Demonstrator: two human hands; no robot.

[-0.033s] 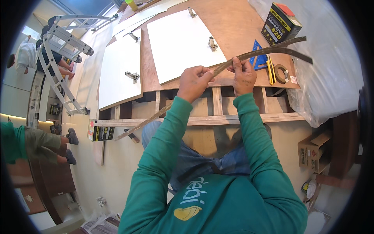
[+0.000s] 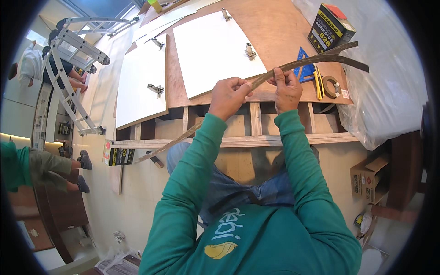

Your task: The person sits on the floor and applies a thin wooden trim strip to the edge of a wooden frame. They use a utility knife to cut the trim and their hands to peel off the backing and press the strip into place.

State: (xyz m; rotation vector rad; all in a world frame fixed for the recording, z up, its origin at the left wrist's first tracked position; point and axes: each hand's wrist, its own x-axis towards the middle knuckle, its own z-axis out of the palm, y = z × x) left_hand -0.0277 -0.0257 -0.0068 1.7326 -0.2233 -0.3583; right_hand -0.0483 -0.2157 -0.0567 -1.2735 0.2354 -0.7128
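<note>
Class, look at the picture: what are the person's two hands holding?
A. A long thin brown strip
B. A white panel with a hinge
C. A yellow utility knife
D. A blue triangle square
A: the left hand and the right hand both pinch the long thin brown strip, while the knife, the triangle square and the white panels lie untouched on the bench.

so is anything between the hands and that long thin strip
No. Both hands already pinch the strip directly: left hand and right hand grip it side by side, with nothing visible between fingers and strip.
</note>
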